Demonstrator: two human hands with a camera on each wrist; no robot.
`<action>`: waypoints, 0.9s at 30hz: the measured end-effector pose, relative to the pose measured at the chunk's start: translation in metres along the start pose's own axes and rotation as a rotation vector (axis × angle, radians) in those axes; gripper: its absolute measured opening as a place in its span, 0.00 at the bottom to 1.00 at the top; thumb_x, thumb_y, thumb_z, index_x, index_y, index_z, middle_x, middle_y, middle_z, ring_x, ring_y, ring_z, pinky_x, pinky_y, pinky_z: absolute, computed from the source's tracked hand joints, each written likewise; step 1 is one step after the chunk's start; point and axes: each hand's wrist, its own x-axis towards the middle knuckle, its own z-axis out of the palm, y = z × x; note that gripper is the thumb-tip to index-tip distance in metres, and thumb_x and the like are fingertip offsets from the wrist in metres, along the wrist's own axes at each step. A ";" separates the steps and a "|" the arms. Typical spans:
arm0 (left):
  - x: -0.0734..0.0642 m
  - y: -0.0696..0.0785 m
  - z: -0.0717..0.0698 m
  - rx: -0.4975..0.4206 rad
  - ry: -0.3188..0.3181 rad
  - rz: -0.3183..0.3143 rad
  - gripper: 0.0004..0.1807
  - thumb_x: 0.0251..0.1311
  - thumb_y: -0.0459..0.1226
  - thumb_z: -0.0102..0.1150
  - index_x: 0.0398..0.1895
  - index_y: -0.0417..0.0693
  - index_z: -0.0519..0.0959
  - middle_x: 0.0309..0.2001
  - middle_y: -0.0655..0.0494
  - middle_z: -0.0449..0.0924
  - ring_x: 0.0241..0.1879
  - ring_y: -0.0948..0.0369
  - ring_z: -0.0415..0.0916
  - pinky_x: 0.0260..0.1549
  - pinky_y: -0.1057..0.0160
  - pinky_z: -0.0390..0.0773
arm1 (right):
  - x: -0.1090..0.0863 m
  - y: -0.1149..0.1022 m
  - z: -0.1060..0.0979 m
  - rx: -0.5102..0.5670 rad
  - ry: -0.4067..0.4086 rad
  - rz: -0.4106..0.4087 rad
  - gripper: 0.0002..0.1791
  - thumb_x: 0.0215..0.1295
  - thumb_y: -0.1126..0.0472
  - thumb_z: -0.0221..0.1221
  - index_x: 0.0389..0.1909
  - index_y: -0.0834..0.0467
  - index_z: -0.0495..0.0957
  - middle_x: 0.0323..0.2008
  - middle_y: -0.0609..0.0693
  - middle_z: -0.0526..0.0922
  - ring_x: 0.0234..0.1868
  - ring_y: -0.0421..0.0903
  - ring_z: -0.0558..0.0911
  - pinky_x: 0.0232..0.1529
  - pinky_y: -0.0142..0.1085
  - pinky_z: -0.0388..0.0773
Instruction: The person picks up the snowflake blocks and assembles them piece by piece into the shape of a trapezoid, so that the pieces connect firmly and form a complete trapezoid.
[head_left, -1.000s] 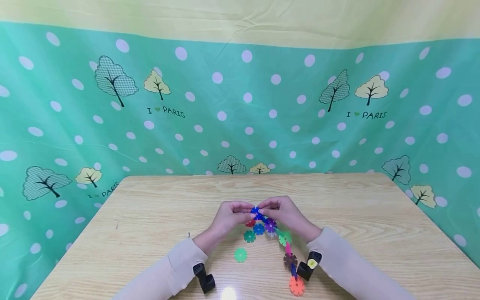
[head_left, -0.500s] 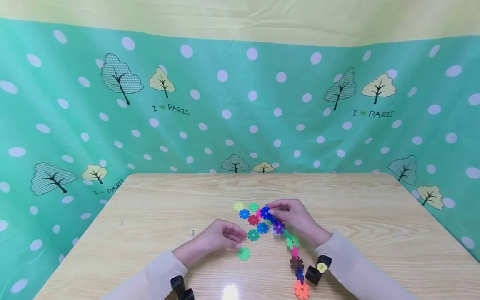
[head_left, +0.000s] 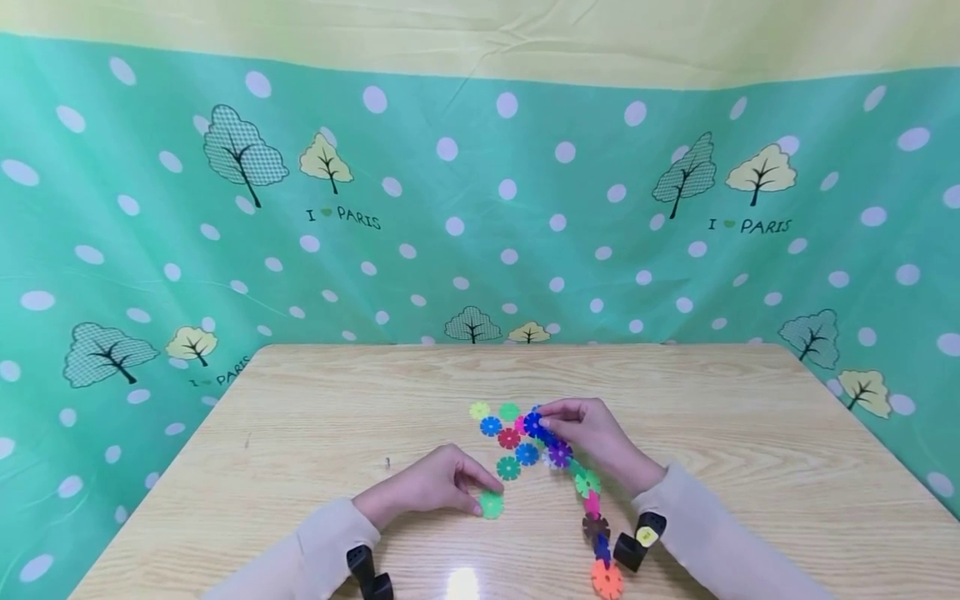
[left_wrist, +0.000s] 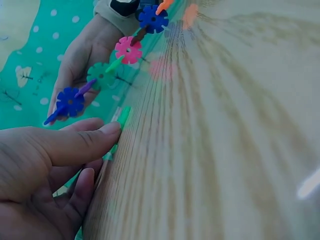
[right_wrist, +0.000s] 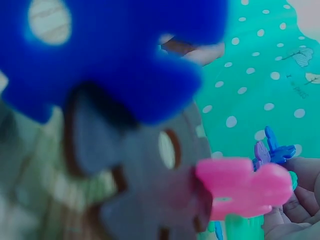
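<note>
My left hand (head_left: 431, 483) is low over the table with thumb and fingertips at the rim of a light green snowflake disc (head_left: 491, 505), pinching it. In the left wrist view the thumb lies against that green disc (left_wrist: 124, 117), seen edge-on. My right hand (head_left: 600, 433) pinches the blue end disc (head_left: 533, 425) of a chain of interlocked snowflake discs. Down from there the chain runs through a purple disc (head_left: 559, 454), a green one, a pink one (head_left: 592, 503), a brown one (head_left: 596, 527) and a dark blue one to an orange disc (head_left: 607, 579).
Several loose discs lie between the hands, among them a yellow one (head_left: 479, 410), a red one (head_left: 509, 438) and a teal one (head_left: 508, 468). The wooden table (head_left: 337, 392) ends at a green dotted curtain (head_left: 420, 208).
My left hand has left the chain's blue end, moving down and left to the light green disc, and now pinches it. The right hand keeps holding the chain in about the same place.
</note>
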 end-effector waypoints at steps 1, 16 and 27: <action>0.001 0.000 0.000 0.006 0.001 0.002 0.16 0.45 0.29 0.71 0.39 0.53 0.86 0.38 0.60 0.85 0.16 0.68 0.65 0.17 0.74 0.67 | 0.000 0.000 0.000 -0.001 0.000 -0.001 0.10 0.60 0.64 0.62 0.42 0.62 0.82 0.41 0.53 0.85 0.36 0.41 0.80 0.35 0.27 0.77; 0.003 0.004 -0.002 0.101 0.046 0.018 0.15 0.43 0.30 0.72 0.36 0.53 0.85 0.31 0.62 0.78 0.29 0.65 0.71 0.28 0.71 0.72 | -0.006 0.001 -0.009 -0.007 -0.010 -0.041 0.12 0.63 0.67 0.59 0.47 0.62 0.81 0.48 0.56 0.82 0.45 0.44 0.80 0.41 0.26 0.77; 0.005 0.007 -0.007 -0.123 0.165 -0.085 0.10 0.51 0.33 0.68 0.38 0.44 0.84 0.30 0.56 0.81 0.28 0.62 0.76 0.27 0.67 0.79 | -0.016 0.006 -0.014 0.178 -0.021 -0.053 0.17 0.61 0.70 0.58 0.50 0.72 0.72 0.37 0.51 0.81 0.38 0.41 0.80 0.42 0.32 0.80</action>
